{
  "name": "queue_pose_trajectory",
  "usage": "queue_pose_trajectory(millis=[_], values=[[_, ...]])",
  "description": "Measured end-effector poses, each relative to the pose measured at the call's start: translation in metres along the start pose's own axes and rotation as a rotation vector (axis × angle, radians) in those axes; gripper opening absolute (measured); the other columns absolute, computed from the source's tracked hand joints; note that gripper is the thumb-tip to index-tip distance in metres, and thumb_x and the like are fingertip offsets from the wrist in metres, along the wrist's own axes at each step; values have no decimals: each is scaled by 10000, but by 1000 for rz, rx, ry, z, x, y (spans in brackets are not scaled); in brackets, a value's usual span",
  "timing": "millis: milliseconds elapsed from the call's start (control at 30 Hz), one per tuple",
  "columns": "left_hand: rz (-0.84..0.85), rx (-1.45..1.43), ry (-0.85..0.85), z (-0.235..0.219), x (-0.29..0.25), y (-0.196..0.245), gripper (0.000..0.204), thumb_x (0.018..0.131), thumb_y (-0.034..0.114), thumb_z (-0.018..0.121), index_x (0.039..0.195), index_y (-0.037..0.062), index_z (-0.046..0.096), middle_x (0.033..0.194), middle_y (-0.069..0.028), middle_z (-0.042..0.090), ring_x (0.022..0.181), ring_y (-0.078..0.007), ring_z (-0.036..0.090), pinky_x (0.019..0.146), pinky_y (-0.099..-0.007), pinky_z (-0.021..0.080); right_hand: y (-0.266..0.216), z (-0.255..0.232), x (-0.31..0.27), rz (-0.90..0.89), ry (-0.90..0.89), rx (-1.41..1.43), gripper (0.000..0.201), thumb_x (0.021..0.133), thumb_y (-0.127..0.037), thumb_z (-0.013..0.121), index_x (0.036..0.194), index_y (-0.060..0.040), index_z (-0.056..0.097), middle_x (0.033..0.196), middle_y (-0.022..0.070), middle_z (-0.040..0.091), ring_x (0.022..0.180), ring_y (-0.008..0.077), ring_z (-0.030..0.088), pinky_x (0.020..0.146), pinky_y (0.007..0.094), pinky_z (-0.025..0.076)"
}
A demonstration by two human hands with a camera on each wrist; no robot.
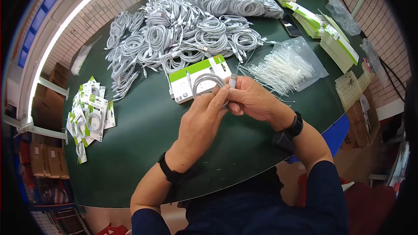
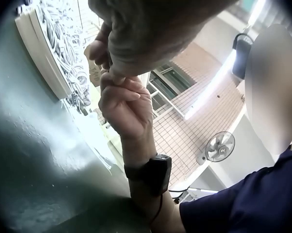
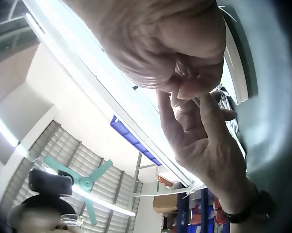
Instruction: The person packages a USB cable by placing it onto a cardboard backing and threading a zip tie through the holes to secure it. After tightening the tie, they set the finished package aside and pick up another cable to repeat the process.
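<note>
A coiled grey-white cable [image 1: 197, 83] is held up between both hands above the green table. The left hand [image 1: 201, 119] pinches the coil between thumb and fingers. Close against it, the right hand [image 1: 254, 100] pinches the cable near its silver-and-white plug [image 1: 233, 81]. Behind the coil lies a stack of white and green cards [image 1: 179, 78]. In the left wrist view the right hand [image 2: 129, 109] has its fingers curled in, touching the left. In the right wrist view the left hand [image 3: 204, 145] meets the right fingertips; the cable is mostly hidden there.
A large heap of coiled cables [image 1: 191, 26] covers the table's far side. White cable ties [image 1: 283, 69] spill from a clear bag at right, near a phone [image 1: 291, 26] and card stacks [image 1: 339, 48]. Carded cables [image 1: 89, 115] are piled at left.
</note>
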State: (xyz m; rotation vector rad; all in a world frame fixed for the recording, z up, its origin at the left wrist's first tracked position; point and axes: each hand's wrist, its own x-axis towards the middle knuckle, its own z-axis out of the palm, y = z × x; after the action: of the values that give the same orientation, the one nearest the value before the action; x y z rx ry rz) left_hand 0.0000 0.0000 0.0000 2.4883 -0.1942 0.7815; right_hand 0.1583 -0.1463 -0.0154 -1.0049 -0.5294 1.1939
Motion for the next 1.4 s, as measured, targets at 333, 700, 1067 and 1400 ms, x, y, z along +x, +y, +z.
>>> queue_pose_trajectory(millis=[333, 700, 1067, 1400], values=[[212, -48, 189, -6, 1, -20, 315, 762, -1, 827, 1063, 64, 758, 930, -46, 718, 828, -213, 717, 634, -344, 586, -9, 21, -7, -128, 80, 20, 521, 1036, -136, 692, 1490, 1, 476, 1090, 121, 742, 768, 84, 629, 679, 218, 523], [127, -196, 138, -37, 8, -21, 287, 847, -13, 816, 1119, 70, 775, 940, -95, 756, 825, -230, 730, 703, -329, 576, -14, 24, -10, -884, 107, -1141, 601, 847, -68, 851, 1397, -75, 610, 1445, 151, 553, 994, 187, 696, 779, 289, 587], [182, -165, 71, -37, 12, -12, 375, 760, -46, 793, 1080, 148, 801, 864, -31, 681, 734, -184, 688, 617, -322, 566, -13, 16, -13, -476, -93, -504, 336, 845, -64, 859, 1051, -56, 594, 1220, 135, 694, 981, 121, 676, 808, 282, 564], [223, -158, -48, -44, 10, -15, 309, 796, 31, 852, 1085, 118, 786, 866, -56, 702, 747, -195, 686, 626, -308, 530, -18, 15, -16, -418, -83, -727, 319, 860, -74, 854, 1105, -54, 652, 1038, 26, 702, 852, 93, 663, 738, 271, 547]])
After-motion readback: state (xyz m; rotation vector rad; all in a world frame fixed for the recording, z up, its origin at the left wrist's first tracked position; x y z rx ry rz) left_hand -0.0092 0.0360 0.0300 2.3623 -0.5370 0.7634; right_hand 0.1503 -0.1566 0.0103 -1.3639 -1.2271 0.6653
